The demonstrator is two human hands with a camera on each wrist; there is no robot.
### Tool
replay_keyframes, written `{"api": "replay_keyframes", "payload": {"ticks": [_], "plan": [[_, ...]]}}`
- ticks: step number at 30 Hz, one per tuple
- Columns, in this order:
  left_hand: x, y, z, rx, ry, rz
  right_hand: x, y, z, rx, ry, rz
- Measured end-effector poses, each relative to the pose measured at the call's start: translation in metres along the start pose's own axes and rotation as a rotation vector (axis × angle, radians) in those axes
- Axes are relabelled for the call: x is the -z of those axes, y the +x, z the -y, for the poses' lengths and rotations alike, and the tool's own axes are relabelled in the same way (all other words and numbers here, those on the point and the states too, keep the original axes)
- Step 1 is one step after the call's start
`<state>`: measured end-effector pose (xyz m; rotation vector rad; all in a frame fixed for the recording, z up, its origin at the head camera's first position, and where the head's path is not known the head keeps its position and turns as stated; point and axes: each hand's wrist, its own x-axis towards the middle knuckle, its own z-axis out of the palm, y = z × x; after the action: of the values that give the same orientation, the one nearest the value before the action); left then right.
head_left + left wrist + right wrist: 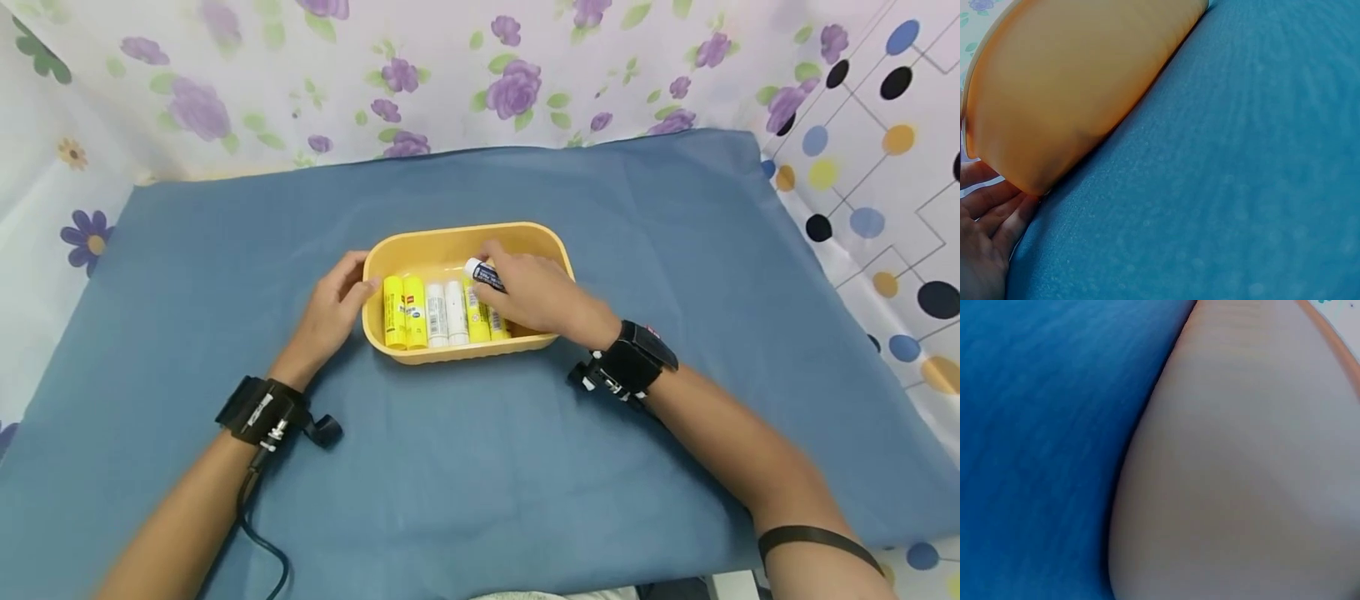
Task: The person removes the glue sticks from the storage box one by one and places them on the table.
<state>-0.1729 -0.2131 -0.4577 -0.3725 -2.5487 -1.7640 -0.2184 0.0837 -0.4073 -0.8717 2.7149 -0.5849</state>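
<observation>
A yellow plastic basket stands on the blue cloth, with several glue sticks in a row inside. Two yellow glue sticks lie at its left end, two white ones beside them, then more yellow ones partly under my right hand. My right hand reaches over the basket and pinches a glue stick with a white cap and dark label, tilted above the row. At the left end, my left hand holds the rim, thumb on top; in the left wrist view its fingers touch the outer wall.
The blue cloth covers the table. A flowered curtain hangs behind it, and a dotted one on the right. A black cable runs from the left wrist camera. The basket's outer wall fills much of the right wrist view.
</observation>
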Motion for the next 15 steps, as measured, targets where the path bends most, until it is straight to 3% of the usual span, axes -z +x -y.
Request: {"api": "replay_keyframes", "payload": {"ticks": [6, 15], "plan": [[-0.005, -0.01, -0.023, -0.009, -0.003, 0.007, 0.002, -0.003, -0.003, -0.009, 0.136, -0.061], [-0.002, -0.009, -0.033, -0.027, 0.007, 0.003, 0.026, -0.007, 0.0, 0.038, 0.1, -0.082]]}}
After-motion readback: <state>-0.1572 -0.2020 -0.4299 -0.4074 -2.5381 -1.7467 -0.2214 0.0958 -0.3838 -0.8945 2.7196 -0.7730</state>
